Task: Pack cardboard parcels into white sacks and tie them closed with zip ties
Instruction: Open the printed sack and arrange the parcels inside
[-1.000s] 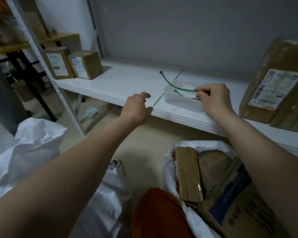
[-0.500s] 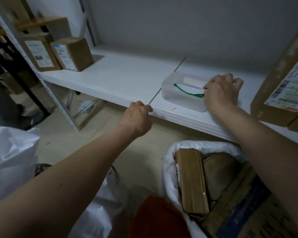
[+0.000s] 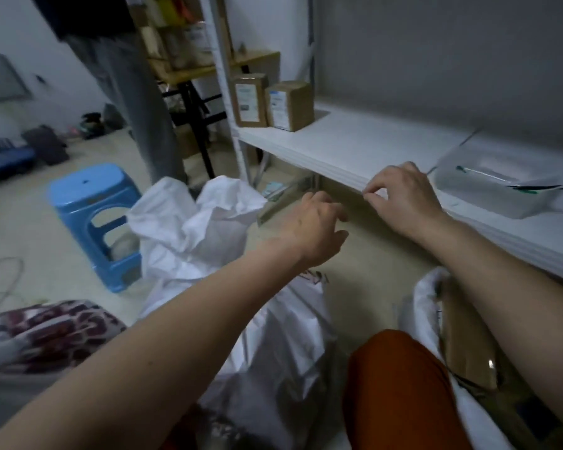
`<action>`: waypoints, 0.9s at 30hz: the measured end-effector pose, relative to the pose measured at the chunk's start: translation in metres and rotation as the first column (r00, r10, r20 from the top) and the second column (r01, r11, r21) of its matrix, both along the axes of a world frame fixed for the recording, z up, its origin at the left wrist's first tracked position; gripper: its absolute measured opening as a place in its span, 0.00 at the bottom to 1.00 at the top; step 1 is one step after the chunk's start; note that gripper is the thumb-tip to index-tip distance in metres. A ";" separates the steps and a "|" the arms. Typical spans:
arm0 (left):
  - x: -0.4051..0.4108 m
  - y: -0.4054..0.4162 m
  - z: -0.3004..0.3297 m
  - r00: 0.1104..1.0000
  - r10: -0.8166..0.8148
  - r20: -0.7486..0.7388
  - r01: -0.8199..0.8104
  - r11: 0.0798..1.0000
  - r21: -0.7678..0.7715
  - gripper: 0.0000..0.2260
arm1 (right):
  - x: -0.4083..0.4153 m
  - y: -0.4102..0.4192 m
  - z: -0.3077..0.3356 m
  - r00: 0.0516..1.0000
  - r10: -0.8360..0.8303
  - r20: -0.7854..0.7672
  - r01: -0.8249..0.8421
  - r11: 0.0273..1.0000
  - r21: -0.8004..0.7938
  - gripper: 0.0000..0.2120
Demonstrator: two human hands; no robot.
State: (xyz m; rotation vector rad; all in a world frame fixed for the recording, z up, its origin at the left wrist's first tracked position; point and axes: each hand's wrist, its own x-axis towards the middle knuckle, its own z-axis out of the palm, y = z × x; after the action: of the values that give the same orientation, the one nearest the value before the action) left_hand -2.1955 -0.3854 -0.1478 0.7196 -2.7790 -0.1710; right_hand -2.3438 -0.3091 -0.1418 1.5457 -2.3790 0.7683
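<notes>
My right hand (image 3: 403,198) hovers at the front edge of the white shelf (image 3: 348,147), thumb and forefinger pinched together; blur hides whether anything thin is between them. Just left of it and lower, my left hand (image 3: 312,228) hangs with loosely curled, spread fingers and holds nothing. A clear plastic tub (image 3: 488,199) with green and dark zip ties (image 3: 533,187) sits on the shelf to the right of my right hand. A crumpled white sack (image 3: 208,228) stands under my left arm. Another white sack (image 3: 426,297) at lower right holds cardboard parcels (image 3: 465,345).
Two small labelled cardboard boxes (image 3: 251,100) (image 3: 290,105) stand at the shelf's far left end. A blue plastic stool (image 3: 91,216) is on the floor to the left. A person's grey trouser legs (image 3: 137,102) stand behind it. My orange-clad knee (image 3: 400,391) is at the bottom.
The view has swung left. My right hand has left the zip-tie tub and moved left to the shelf edge, close to my left hand.
</notes>
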 end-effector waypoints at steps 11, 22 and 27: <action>0.211 -0.066 0.008 0.902 0.392 -0.181 -0.422 0.889 -0.175 0.30 | 0.187 -0.093 -0.005 0.884 0.392 -0.255 -0.410 0.912 -0.019 0.18; 0.230 -0.102 0.020 0.850 0.396 -0.348 -0.473 0.864 -0.171 0.37 | 0.192 -0.095 0.048 0.811 0.438 -0.389 -0.552 0.793 -0.259 0.08; 0.209 -0.094 0.058 0.919 0.255 -0.300 -0.322 0.925 -0.202 0.24 | 0.199 -0.066 0.069 0.719 0.463 -0.519 -0.660 0.688 -0.301 0.08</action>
State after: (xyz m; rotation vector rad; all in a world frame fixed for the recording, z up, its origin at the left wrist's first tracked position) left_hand -1.9861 -0.4796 -0.0901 0.9530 -2.3473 0.1275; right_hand -2.1447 -0.3747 -0.0729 1.9914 -1.2573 0.9292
